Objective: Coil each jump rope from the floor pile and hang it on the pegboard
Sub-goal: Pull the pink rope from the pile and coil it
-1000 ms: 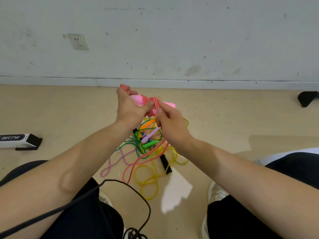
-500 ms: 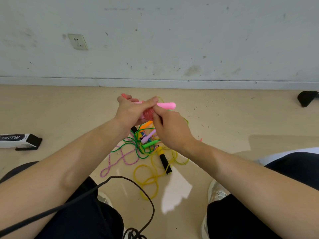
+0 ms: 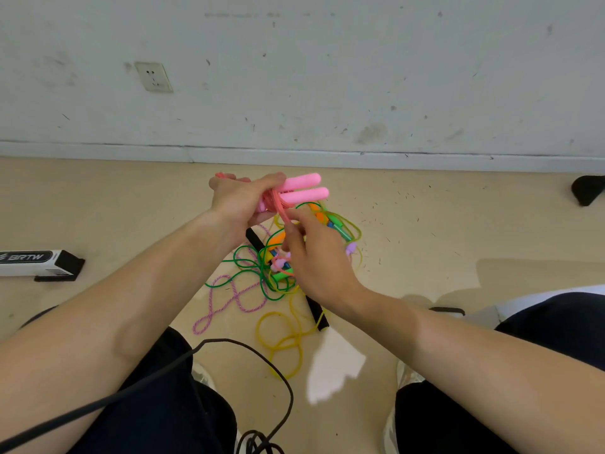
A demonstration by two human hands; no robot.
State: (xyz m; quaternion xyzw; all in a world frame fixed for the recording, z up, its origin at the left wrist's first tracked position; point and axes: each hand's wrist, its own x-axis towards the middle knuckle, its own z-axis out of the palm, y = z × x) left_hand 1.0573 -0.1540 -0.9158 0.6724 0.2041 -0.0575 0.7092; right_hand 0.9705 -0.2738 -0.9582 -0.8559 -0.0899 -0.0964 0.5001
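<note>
Grips pink plastic-handled jump rope (image 3: 302, 189), nearly coiled, in left hand (image 3: 240, 201) above the floor; pinches its cord with right hand (image 3: 316, 257). Remaining: hanging it, plus tangled pile of green, yellow and purple ropes (image 3: 258, 276) beneath. Pegboard out of view.

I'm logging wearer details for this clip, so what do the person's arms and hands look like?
Both forearms are bare to the frame edge, with no sleeves showing. The left hand and right hand wear no gloves, and no watch, ring or wristband shows. A black cable passes below the left forearm.
</note>
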